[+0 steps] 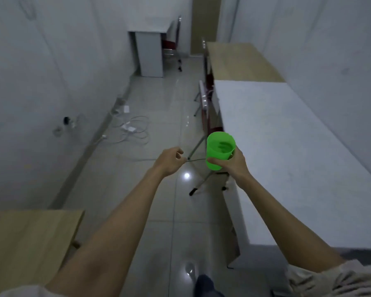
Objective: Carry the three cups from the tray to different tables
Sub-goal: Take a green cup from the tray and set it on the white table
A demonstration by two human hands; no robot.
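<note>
One translucent green plastic cup (220,150), upright, gripped by the right hand (234,165) just beside the white table (287,146), left hand (169,160) loosely curled, empty, two wooden tables.

Both bare arms stretched forward, right hand (234,162) wrapped around the green cup (220,150), left hand (169,160) loosely curled, empty, just left of the cup
</note>
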